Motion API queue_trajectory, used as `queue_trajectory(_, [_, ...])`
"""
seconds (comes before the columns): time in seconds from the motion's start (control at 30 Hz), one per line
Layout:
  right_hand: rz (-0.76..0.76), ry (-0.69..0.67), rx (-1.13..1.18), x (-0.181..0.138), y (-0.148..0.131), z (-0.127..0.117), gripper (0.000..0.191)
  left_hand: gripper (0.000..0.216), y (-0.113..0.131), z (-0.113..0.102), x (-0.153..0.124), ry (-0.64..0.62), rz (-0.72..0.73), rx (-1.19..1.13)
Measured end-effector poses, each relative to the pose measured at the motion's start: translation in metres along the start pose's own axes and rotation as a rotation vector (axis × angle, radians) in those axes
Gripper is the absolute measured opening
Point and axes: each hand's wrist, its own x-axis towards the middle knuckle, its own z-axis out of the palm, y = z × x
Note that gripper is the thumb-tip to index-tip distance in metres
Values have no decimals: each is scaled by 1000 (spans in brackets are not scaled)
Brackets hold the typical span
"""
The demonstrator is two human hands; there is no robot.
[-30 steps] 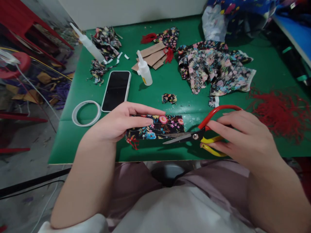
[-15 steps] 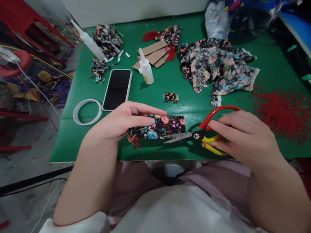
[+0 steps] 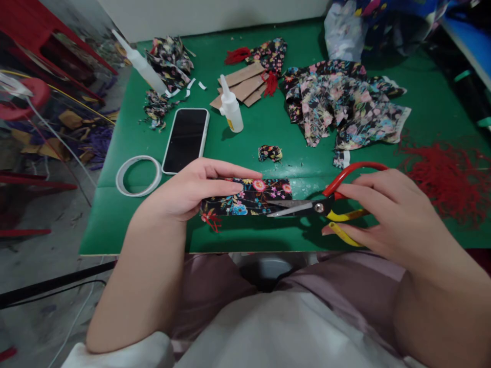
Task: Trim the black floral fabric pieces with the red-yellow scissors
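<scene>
Between the thumb and fingers of my left hand [image 3: 207, 186] is a flat strip of black floral fabric [image 3: 264, 195], held level above the table's near edge. Red threads [image 3: 212, 221] hang from its left end. My right hand [image 3: 387, 209] grips scissors [image 3: 320, 207] with one red and one yellow handle. The blades are slightly apart and point left, at the strip's lower right edge. A small bunched floral scrap [image 3: 270, 153] lies just beyond the strip.
On the green table [image 3: 153, 230] are a phone [image 3: 186, 140], a tape roll [image 3: 138, 176], a white glue bottle [image 3: 231, 110], a taller bottle [image 3: 143, 69] and cardboard strips [image 3: 245, 84]. Crumpled floral fabric [image 3: 337, 107] and a red thread pile [image 3: 448, 184] lie to the right.
The scissors and my right hand have shifted a little to the right and up, and the blades have drawn back along the strip. The handles have spread wider. My left hand keeps its hold.
</scene>
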Motion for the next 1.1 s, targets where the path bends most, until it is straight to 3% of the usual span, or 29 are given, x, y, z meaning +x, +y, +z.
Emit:
queue_trajectory(0.17, [-41,4,-30,-4,6,-2,42,28,1,-1,0,23,3,54])
queue_trajectory(0.47, [-29,14,-48,-1,3,-2,24,27,0,1,1,22,-8,51])
queue_trajectory(1.1, [-26,9,-61,10,-13,2,21,26,-6,6,5,-25,-15,-25])
